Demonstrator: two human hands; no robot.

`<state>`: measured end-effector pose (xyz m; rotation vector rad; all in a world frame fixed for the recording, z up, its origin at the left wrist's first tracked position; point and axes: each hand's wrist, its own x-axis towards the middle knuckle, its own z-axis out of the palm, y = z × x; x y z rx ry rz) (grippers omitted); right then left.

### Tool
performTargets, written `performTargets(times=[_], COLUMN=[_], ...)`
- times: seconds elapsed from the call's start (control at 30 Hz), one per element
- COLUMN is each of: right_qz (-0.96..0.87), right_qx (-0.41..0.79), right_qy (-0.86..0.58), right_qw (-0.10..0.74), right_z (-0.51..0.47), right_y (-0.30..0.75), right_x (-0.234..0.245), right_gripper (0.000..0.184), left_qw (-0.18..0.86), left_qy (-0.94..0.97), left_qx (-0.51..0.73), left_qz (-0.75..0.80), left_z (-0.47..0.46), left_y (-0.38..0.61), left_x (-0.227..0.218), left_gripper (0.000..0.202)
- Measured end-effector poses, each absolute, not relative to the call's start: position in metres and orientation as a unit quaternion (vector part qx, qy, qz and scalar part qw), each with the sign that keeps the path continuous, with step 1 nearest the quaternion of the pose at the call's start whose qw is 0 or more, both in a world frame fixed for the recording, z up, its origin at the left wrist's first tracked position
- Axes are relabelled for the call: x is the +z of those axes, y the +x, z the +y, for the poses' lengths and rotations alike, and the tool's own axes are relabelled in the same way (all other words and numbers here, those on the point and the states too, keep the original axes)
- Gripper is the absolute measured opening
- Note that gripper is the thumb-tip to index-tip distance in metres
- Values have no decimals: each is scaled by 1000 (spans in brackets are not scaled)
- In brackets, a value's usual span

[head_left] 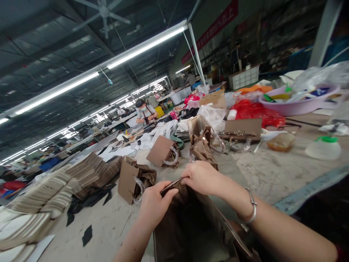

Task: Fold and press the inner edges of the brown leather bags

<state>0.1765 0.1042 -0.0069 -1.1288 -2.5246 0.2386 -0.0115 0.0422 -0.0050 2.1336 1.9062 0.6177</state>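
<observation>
A dark brown handbag (191, 225) lies open in front of me on the worktable (272, 174). My left hand (155, 205) pinches the bag's far rim on the left. My right hand (203, 176), with a silver bangle on the wrist, grips the same rim further right, fingers curled over the edge. Both hands hold the mouth of the bag apart. The inside of the bag is dark and I cannot make out what is in it.
Three brown bags stuffed with paper (136, 180) (163, 153) (203, 145) stand beyond my hands. Stacks of flat leather pieces (54, 193) fill the left. A purple basin (300, 102), a white bottle with green cap (323, 147) and a co-worker (144, 112) are farther off.
</observation>
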Motion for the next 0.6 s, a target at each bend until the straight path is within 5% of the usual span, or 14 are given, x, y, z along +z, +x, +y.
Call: performTargets(times=[0.6], right_qz=[-897], right_qx=[92], right_qy=[-373], right_qw=[220], right_z=[102], right_y=[180], right_x=[-13], right_gripper=[34], left_qw=[21], left_qy=[741], left_qx=[178], left_qz=[647], left_z=[45], left_y=[-4], left_x=[-6], left_gripper=[24])
